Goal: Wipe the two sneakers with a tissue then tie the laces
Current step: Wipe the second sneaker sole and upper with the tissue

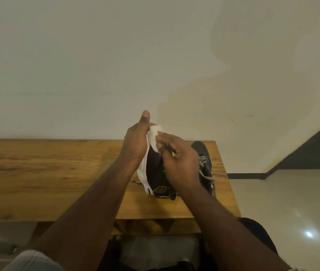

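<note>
Left hand (135,141) grips toe of tilted black sneaker (155,173), heel on bench (57,173). Right hand (176,159) pinches tissue (154,138) at toe. Wipe firmly along white sole; brace shoe steady. Second sneaker (204,159) just beside, laces loose.

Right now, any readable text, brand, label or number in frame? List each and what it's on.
None readable.
Black sneaker with white sole, held by the left hand: a small dark mark on the sole near the heel, too small and blurred to read.
Second black sneaker with speckled laces on the wooden table: a red-and-white patch at its side, blurred.
White tissue in the right hand: blank.
</note>
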